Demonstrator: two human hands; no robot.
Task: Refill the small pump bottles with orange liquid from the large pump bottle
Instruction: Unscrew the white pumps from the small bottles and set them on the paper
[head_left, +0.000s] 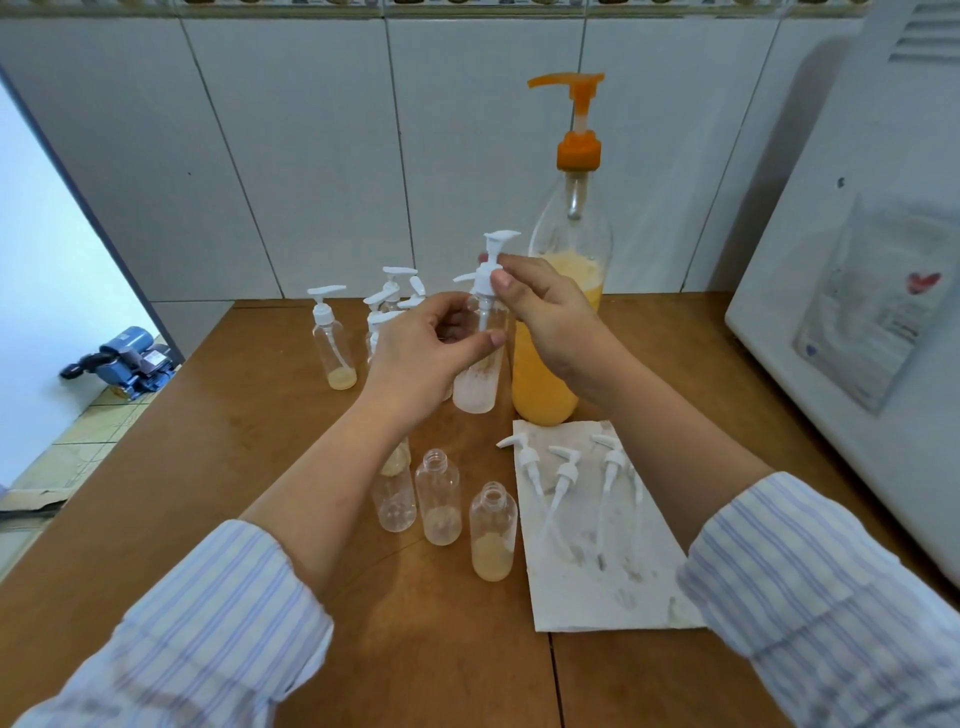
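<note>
Both arms wear a long-sleeved shirt, white with thin blue-violet stripes running along the arm. The left sleeve (208, 618) and right sleeve (826, 587) are pushed up, bunching in soft folds and leaving the forearms bare. Left hand (415, 358) and right hand (550, 317) seem to carry no rings, though blur limits certainty.

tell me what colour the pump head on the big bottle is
Orange; the pump head on the large bottle shows best in the head view, against the pale wall tiles.
</note>
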